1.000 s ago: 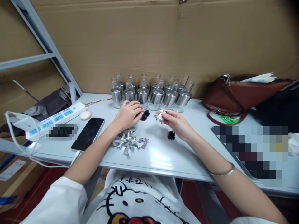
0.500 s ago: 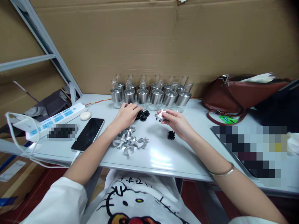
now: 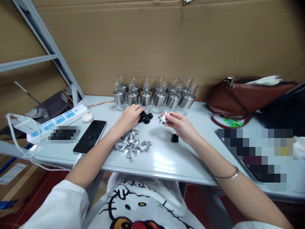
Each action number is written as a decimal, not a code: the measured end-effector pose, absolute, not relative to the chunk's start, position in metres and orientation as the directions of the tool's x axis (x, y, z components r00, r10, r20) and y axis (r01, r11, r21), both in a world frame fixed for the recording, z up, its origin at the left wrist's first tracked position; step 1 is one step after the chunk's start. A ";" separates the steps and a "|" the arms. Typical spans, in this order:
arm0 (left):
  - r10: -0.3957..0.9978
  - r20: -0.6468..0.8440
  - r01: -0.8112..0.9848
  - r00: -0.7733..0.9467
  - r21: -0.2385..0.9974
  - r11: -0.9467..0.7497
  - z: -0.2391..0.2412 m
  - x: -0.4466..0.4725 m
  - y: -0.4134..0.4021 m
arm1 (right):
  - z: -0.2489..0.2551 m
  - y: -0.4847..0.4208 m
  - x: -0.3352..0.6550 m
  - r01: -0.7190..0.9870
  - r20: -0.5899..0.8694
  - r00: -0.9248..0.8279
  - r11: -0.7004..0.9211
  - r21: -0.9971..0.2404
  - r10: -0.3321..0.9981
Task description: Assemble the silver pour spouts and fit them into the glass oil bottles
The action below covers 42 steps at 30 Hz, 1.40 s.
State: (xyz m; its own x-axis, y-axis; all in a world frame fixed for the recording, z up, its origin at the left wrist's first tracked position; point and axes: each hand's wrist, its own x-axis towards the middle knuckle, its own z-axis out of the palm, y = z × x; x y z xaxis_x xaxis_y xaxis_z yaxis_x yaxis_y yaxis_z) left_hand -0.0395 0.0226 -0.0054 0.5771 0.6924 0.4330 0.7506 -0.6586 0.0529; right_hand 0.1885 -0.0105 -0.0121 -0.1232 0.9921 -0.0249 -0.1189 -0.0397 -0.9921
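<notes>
My right hand [image 3: 179,122] pinches a small silver metal disc with thin prongs [image 3: 163,119] between thumb and fingers, raised over the table. My left hand [image 3: 130,117] is at the left side of a cluster of black round stoppers [image 3: 146,117]. Its fingers are curled down and drawn together; the fingertips are mostly hidden, so whatever they grip does not show. Below that wrist lies a heap of similar silver metal pieces [image 3: 132,144]. A bunch of tiny black parts [image 3: 174,138] sits on the table just under my right hand.
Two rows of glass bottles with steel sleeves [image 3: 146,94] stand at the back against cardboard. Leftward are a phone [image 3: 90,136], a white round case [image 3: 87,118] and a power strip [image 3: 59,122]. A brown bag [image 3: 250,98] lies at the right, behind a blurred-out flat item [image 3: 252,156].
My left hand has shifted slightly and its fingers have drawn closer together beside the black stoppers. The right hand still holds the silver disc in nearly the same place.
</notes>
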 end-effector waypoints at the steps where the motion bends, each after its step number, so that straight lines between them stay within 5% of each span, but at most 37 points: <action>1: 0.673 0.473 0.740 0.568 0.063 -0.669 -0.006 -0.039 0.023 | -0.012 -0.010 0.188 -0.123 -0.021 -0.119 -0.035 -0.992 0.993; 8: 0.470 0.754 0.585 0.458 0.142 -0.798 -0.002 -0.032 0.017 | -0.013 -0.010 0.188 -0.146 0.001 -0.108 -0.014 -0.989 0.994; 14: 0.425 0.843 0.479 0.328 0.239 -0.845 -0.004 -0.021 0.006 | -0.013 -0.011 0.187 -0.181 -0.024 -0.122 -0.046 -0.982 0.992; 29: 0.347 0.869 0.364 0.353 0.214 -0.907 -0.003 -0.012 -0.005 | -0.005 -0.015 0.186 -0.302 -0.004 -0.189 -0.062 -0.951 0.982; 42: 0.470 0.795 0.494 0.384 0.253 -0.832 -0.003 -0.015 0.000 | -0.008 -0.015 0.187 -0.253 0.070 -0.240 0.007 -0.968 0.968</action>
State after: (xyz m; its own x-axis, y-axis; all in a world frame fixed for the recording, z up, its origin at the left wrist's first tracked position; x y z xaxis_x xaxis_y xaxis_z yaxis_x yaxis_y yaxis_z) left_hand -0.0146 0.0000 -0.0031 0.3838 0.4702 0.7947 0.4944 -0.8315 0.2533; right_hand 0.1874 -0.0154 -0.0081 -0.2405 0.9681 0.0702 -0.2526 0.0075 -0.9675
